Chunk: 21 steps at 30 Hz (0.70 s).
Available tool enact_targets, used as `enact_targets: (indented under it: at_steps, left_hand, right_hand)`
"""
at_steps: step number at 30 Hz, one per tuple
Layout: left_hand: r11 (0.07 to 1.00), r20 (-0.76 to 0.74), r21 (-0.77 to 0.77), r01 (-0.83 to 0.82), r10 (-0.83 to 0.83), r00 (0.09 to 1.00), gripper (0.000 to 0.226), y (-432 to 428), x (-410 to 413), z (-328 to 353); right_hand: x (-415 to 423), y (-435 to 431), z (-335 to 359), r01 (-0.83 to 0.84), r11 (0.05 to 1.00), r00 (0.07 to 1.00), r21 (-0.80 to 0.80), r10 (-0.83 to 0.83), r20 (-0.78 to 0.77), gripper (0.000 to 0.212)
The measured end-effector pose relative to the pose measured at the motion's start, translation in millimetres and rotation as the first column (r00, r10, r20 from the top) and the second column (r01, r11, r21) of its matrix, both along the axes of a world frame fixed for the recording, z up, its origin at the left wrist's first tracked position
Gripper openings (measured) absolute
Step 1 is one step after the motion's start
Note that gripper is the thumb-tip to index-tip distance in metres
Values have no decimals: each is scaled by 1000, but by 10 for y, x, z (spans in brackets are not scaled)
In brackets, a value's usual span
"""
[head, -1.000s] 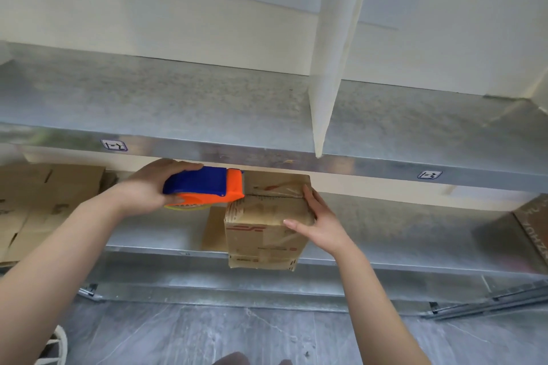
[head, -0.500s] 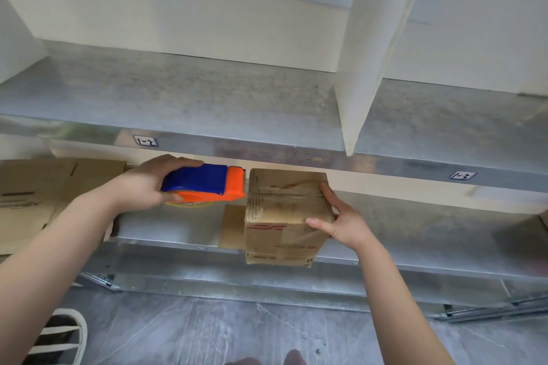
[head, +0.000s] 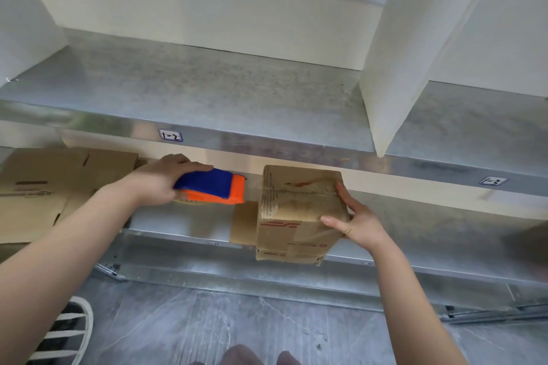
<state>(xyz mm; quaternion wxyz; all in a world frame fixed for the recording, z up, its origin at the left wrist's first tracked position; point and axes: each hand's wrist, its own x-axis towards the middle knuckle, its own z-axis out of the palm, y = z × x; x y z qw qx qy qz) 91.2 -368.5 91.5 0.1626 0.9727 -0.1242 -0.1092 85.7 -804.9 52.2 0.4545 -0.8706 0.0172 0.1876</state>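
A small brown cardboard box [head: 293, 210] with red print stands at the front edge of the lower metal shelf [head: 184, 222]. My right hand [head: 354, 222] holds its right side, thumb across the front face and fingers along the top edge. My left hand [head: 161, 182] grips a blue and orange tape dispenser [head: 213, 187], held level just left of the box with a small gap between them. A clear tape strip looks stretched from the dispenser to the box, but blur leaves this unsure.
Flattened cardboard boxes [head: 38, 192] lie on the lower shelf at the left. The upper metal shelf [head: 207, 98] carries a white divider [head: 415, 68] and small labels [head: 169, 135]. A white slatted object [head: 68, 332] stands on the grey floor at bottom left.
The dispenser has drawn away leftward from the box's left edge, opening a gap. My right hand stays on the box. The view has shifted, so everything sits further right.
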Motion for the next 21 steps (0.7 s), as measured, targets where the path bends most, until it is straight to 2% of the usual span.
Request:
enact_targets:
  at_steps: [6, 21]
  left_hand:
    - [999, -47, 47, -16, 18, 999, 71, -334, 125, -209]
    - [993, -274, -14, -114, 106, 956, 75, -367, 107, -340]
  right_hand:
    - [4, -2, -26, 14, 1000, 1000, 21, -14, 0, 116]
    - [17, 10, -25, 2, 999, 1000, 34, -2, 12, 114]
